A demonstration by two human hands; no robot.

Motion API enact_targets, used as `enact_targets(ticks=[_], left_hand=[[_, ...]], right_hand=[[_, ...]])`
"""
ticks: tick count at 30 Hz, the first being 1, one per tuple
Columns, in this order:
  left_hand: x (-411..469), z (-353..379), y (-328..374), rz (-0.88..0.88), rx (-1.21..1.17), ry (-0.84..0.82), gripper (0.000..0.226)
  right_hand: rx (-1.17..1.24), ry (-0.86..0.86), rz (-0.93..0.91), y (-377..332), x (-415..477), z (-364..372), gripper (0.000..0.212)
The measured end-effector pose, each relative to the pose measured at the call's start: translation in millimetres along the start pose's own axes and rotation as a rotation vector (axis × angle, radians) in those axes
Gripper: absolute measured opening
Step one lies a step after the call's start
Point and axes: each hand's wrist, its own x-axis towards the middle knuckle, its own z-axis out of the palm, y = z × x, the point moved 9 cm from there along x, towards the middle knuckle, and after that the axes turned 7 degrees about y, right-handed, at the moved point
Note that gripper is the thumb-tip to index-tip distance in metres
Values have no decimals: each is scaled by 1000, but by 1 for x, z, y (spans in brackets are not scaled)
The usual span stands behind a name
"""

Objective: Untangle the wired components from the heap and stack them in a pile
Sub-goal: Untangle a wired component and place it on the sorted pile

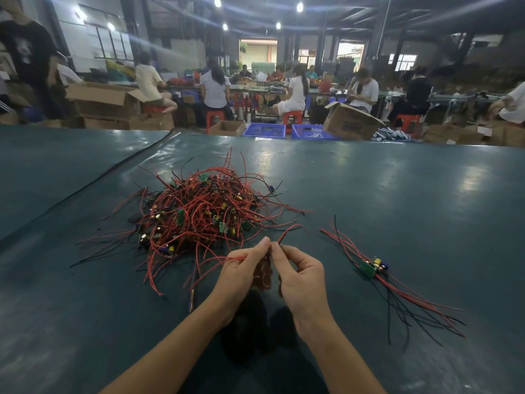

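A tangled heap [196, 214] of red and black wires with small green circuit boards lies on the dark green table, ahead and left of my hands. My left hand [244, 268] and my right hand [298, 277] meet just in front of the heap, fingertips together, both pinching a wired component; its red wires [289, 230] stick out past the fingers and its board is hidden between my hands. To the right lies a small pile [375, 265] of sorted components, green boards together, red and black wires trailing toward the near right.
The green table cover [397, 194] has a fold line [99, 180] running diagonally on the left. Beyond the far edge stand cardboard boxes [349, 120], blue crates [264, 129] and several seated people at other benches.
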Motion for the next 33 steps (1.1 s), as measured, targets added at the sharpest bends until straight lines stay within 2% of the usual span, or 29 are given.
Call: enact_targets(ticks=[2, 5, 12, 18, 24, 29, 33], left_hand=[[1, -1, 4, 47, 17, 16, 37], [0, 2, 14, 150, 49, 8, 27], [0, 11, 18, 226, 156, -62, 49], [-5, 16, 18, 205, 207, -113, 41], [-9, 21, 19, 215, 243, -175, 42], [-8, 15, 13, 183, 203, -104, 43], [-5, 7, 21, 207, 121, -51, 48]], right_hand=[[-9, 44, 31, 6, 2, -3, 28], [25, 143, 129, 19, 7, -11, 28], [78, 292, 319, 29, 13, -31, 18], [254, 424, 410, 35, 25, -55, 7], [446, 532, 416, 35, 37, -84, 12], [339, 502, 320, 28, 32, -77, 17], [195, 278, 304, 29, 24, -43, 37]])
